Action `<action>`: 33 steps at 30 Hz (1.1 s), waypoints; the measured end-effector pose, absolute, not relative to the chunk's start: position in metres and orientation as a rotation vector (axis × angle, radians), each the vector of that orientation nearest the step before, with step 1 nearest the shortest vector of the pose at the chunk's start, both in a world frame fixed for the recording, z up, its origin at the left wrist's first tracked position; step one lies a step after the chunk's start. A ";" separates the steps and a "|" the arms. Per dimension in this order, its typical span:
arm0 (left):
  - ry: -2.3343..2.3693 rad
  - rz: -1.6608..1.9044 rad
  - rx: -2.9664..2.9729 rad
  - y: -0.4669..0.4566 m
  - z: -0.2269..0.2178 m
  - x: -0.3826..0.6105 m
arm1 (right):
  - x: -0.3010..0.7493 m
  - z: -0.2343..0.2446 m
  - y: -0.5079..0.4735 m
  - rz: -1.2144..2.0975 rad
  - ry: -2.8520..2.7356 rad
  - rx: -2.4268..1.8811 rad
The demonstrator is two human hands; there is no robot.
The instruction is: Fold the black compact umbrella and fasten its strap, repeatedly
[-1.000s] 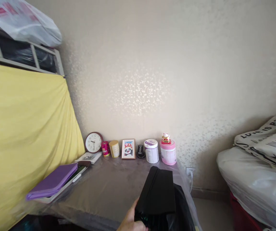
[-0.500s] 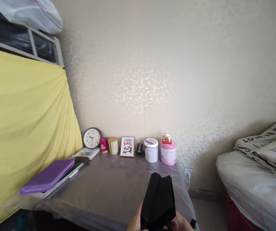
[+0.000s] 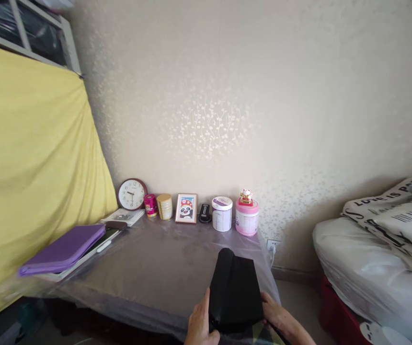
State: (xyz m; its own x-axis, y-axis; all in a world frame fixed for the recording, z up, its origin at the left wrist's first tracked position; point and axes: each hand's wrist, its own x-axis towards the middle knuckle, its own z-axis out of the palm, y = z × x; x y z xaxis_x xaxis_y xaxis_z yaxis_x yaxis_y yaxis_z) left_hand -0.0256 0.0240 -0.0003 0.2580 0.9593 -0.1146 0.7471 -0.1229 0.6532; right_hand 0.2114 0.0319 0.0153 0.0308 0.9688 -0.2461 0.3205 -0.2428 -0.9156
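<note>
I hold a folded black cloth [image 3: 235, 290] at the near right corner of a table [image 3: 155, 268] covered in clear plastic. My left hand [image 3: 200, 323] grips its left side, with the thumb up along the edge. Its right side is held by my right hand [image 3: 281, 320], fingers pressed against the fabric. The cloth lies over the table's front right part, tilted towards me.
Along the wall stand a clock [image 3: 131, 194], a red tin [image 3: 151, 205], a yellow tin [image 3: 165, 206], a panda picture frame [image 3: 186, 208], a white can [image 3: 222, 213] and a pink can [image 3: 246, 219]. A purple folder [image 3: 62, 244] lies left. Yellow drape left, bundled bedding [image 3: 378, 258] right.
My right hand has come into view and taken the cloth's right side. The cloth has been folded narrower and lowered towards the table. The camera has tipped down and moved back a little.
</note>
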 end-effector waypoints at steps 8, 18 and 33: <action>1.669 0.400 2.019 0.014 0.003 -0.014 | 0.258 0.028 0.022 0.677 -1.515 -1.737; 1.672 0.440 2.008 0.011 0.002 -0.014 | 0.206 0.044 0.026 0.414 -1.501 -1.804; 1.655 0.459 1.990 0.010 0.002 -0.013 | 0.192 0.059 0.063 0.797 -1.410 -1.583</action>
